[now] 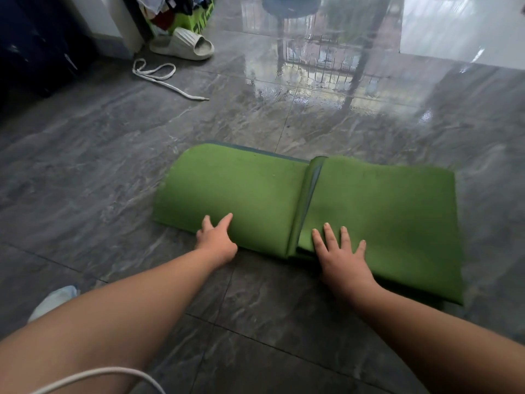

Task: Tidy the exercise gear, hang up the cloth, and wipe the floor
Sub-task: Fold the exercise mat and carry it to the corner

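Head view. Green exercise mat (369,211) lies on the grey tiled floor (85,180), folded over itself into flat layers, long axis running left to right across the view; a fold seam crosses it near the middle, from near edge to far edge, showing a teal underside.

Left hand (217,240) at the mat's near edge, left of the seam, fingers hooked over the rounded fold, a loose grip holding the edge. Right hand (341,257) just right of the seam, palm down, fingers spread wide and pressed flat on the top layer, holding nothing.

Well beyond the left hand: a white lace (159,76) loose on the floor, a pale slide sandal (184,45) behind it. A green box (199,15) past the sandal holds bundled clothes, details unclear.

White cord (99,376) crosses below the left forearm.
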A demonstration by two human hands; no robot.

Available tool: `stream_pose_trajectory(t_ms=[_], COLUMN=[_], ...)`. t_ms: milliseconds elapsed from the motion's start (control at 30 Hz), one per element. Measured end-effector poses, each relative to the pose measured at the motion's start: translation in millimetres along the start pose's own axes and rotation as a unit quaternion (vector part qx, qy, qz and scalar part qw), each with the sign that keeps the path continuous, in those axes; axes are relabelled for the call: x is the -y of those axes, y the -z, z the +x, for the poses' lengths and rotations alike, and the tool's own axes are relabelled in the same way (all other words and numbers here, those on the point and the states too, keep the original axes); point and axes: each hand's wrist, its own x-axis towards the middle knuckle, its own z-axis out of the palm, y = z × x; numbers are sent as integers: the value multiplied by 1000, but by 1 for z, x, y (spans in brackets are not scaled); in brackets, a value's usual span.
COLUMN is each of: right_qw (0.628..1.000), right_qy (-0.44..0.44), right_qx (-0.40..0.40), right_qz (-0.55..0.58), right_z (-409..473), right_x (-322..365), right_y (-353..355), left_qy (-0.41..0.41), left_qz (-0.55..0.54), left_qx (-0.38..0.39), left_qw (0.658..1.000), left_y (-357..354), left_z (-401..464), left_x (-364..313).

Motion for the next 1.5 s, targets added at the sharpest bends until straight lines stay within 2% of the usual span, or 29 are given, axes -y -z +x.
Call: stream_pose_trajectory(t_ms=[67,133,300,367,533,667,800,1000,1167,1267,1367,1433,1500], right_qw=[1000,998,970,945,874,807,756,688,676,713,751,756,743], right_qy=[-2,-7,3,23,48,31,14,53,60,78,47,3,-27], right_qx=[-8,-28,-150,-214,-348,-409,-472,-502,-418,-354,-320,-338,-362], right_qz=[21,62,189,246,335,425,454,522,604,600,575,561,563], right_z=[-3,-8,-19,-24,-47,-68,-91,-115,-122,-128,-135,-141,-146], right_x=[-4,-11,-40,-55,-92,-125,-154,-158,-162,-175,-180,-178,-176], right_y=[7,21,60,73,110,127,143,152,131,129,137,142,143], left_qy=[-80,-136,-194,-212,-286,-374,-433,-509,-519,-544,-543,-550,-584], left_qz=[108,169,173,141,40,-78,-175,-256,-222,-183,-107,-19,54], left_qx=[15,22,-67,-97,-105,-132,-156,-77,-75,-105,-182,-272,-332], left_qw=[991,976,963,962,952,915,870,818,822,812,813,790,738], left_y=[-4,-8,3,12,18,24,23,-15,-36,-31,-14,1,17], left_z=[-6,-11,-20,-22,-37,-62,-119,-167,-167,-163,-161,-161,-162], left_x=[-6,-11,-30,-43,-93,-150,-212,-261,-253,-248,-255,-261,-267])
